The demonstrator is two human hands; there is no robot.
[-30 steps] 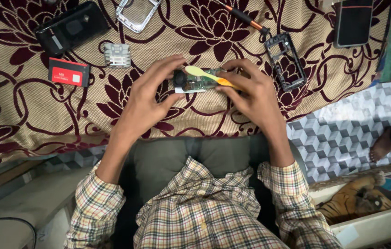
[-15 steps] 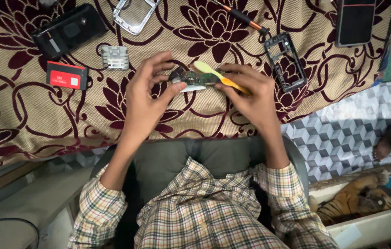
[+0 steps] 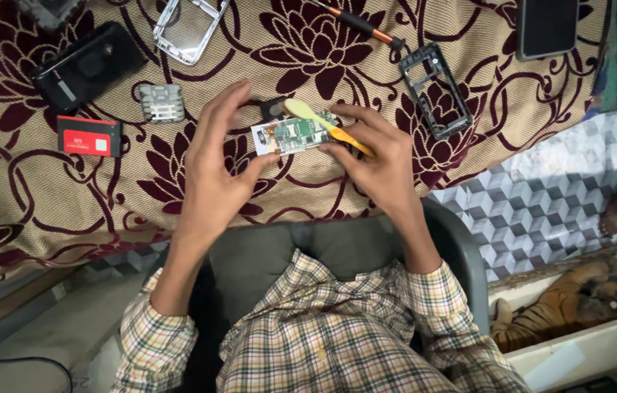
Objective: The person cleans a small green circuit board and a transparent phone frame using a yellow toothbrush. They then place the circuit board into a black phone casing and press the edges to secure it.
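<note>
Steadying small green circuit board [image 3: 295, 136] above floral-cloth surface [image 3: 105, 196], left hand [image 3: 214, 171] pinches its edge; right hand [image 3: 381, 156] grips yellow plastic pry tool [image 3: 323, 124] laid across board. Best kept shallow, light pressure.

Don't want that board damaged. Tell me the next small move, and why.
Probably ease the yellow pry tool gently along the circuit board edge: the right hand has its tip lying on the board, while the left hand steadies the board's other end.
</note>
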